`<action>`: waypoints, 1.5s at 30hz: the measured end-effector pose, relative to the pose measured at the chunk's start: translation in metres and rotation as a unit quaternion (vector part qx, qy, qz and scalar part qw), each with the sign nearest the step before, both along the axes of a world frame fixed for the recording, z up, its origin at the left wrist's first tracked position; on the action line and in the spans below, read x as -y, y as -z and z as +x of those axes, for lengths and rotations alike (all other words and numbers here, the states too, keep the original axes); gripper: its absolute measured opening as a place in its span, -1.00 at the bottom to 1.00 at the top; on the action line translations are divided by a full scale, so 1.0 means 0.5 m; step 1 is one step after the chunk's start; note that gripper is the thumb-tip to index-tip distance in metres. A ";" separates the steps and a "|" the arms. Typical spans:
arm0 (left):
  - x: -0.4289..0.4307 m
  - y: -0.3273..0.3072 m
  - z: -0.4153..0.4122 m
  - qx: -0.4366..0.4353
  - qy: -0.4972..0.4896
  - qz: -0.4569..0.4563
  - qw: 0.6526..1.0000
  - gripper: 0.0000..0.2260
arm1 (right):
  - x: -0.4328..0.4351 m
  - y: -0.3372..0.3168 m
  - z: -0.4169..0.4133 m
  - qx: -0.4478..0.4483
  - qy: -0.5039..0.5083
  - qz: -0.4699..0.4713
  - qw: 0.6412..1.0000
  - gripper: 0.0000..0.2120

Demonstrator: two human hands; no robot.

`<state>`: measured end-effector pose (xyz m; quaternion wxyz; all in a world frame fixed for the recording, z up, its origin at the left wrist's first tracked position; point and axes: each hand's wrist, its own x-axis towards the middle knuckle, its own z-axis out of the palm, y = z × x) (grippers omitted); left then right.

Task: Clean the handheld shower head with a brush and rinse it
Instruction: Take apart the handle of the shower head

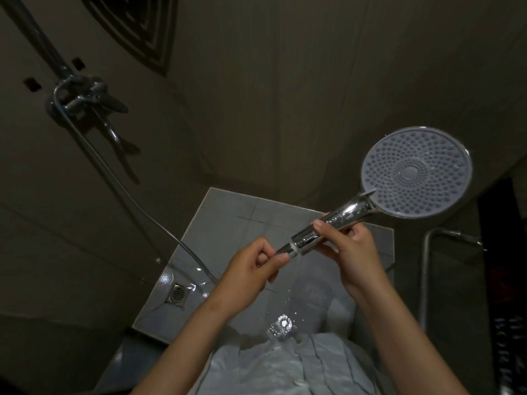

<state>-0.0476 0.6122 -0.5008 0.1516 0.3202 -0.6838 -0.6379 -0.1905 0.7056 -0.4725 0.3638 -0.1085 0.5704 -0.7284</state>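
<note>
The handheld shower head (416, 172) has a round pale face full of small nozzles and a chrome handle (336, 223). My right hand (348, 252) grips the handle near its middle, with the face turned toward me. My left hand (253, 272) pinches the hose connector (285, 249) at the handle's lower end. Water runs down from that joint and splashes on the floor (282, 326). The hose (119, 178) leads from the wall tap down toward my left hand. No brush is in view.
A chrome wall mixer tap (85, 95) with lever is at upper left. A square floor drain (178, 293) lies in the wet grey tiled floor (228, 223). A metal rail (427, 269) stands at right. A dark vent (134, 27) is high on the wall.
</note>
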 end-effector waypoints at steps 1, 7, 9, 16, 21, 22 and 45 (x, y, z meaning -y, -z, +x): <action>0.000 -0.002 0.000 0.009 0.007 -0.003 1.000 -0.78 | 0.000 0.000 -0.001 0.002 0.001 -0.002 1.000 -0.85; 0.001 -0.006 0.000 0.036 0.031 -0.007 0.999 -0.73 | 0.001 0.002 -0.002 0.006 -0.002 -0.005 1.000 -0.86; -0.002 -0.011 -0.001 0.025 0.025 -0.019 0.999 -0.81 | 0.003 0.002 0.000 0.005 -0.002 -0.006 1.000 -0.85; 0.002 -0.010 0.002 0.014 0.008 -0.103 0.995 -0.80 | 0.001 0.001 -0.001 -0.004 0.006 -0.003 1.000 -0.86; 0.011 -0.004 0.018 0.029 0.000 -0.047 0.998 -0.70 | -0.005 -0.013 -0.018 -0.002 0.026 -0.005 1.000 -0.85; 0.020 0.000 0.026 0.032 -0.023 -0.031 0.999 -0.66 | -0.005 -0.019 -0.025 -0.003 0.035 -0.011 0.999 -0.84; 0.066 -0.060 -0.096 -0.086 0.002 -0.005 0.996 -0.65 | 0.040 -0.072 -0.065 -0.262 -0.085 0.100 0.956 -0.86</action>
